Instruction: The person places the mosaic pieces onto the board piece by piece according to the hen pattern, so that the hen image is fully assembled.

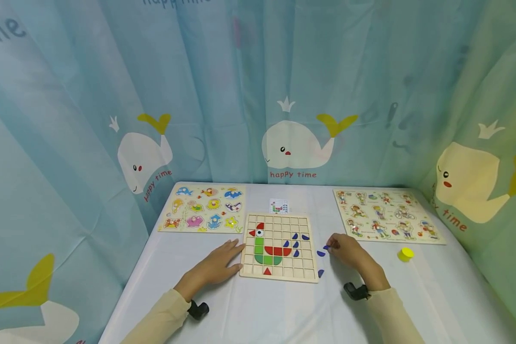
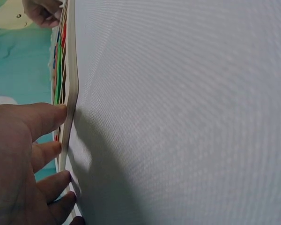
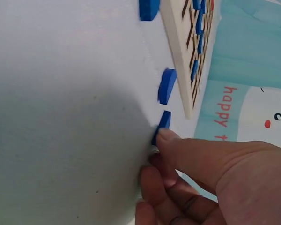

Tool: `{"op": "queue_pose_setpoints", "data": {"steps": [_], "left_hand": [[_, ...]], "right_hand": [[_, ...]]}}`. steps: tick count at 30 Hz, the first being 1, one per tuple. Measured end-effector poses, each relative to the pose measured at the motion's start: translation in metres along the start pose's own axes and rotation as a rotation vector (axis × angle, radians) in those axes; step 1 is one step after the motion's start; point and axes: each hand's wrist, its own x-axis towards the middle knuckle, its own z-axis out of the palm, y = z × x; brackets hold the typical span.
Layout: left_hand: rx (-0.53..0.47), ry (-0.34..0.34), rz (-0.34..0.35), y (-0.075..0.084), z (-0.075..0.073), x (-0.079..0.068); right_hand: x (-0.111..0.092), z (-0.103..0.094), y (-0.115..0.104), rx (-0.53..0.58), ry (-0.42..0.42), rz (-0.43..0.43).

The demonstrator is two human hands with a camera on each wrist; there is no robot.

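A square wooden grid board [image 1: 303, 273] holds red, green and blue shapes laid out like a bird. My left hand [image 1: 217, 262] lies at its left edge, fingers stretched, with thumb and fingertips [image 2: 60, 112] against the rim. Right of the board, my right hand [image 1: 346, 249] pinches a blue half-round piece [image 3: 164, 123] between thumb and curled fingers, close to the cloth. Two more blue half-round pieces lie beside it: one near the fingertips [image 1: 321, 253], another by the board's lower right corner [image 1: 320, 273]. A small picture card [image 1: 279, 206] with a similar bird sits behind the board.
At the back left lies a sea-animal peg puzzle [image 1: 204, 220]; at the back right, a puzzle of small figures [image 1: 387, 222]. A yellow round object [image 1: 406, 254] stands to the right of my right hand. A whale-printed curtain [image 1: 228, 95] closes off the back and sides.
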Motion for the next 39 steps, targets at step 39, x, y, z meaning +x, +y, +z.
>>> {"op": "queue_pose_setpoints", "data": {"steps": [39], "left_hand": [[-0.006,-0.002,-0.005,-0.0007,-0.0005,0.0004]], "right_hand": [[0.0097,0.0100,-0.0065,-0.040,0.068,0.077]]}}
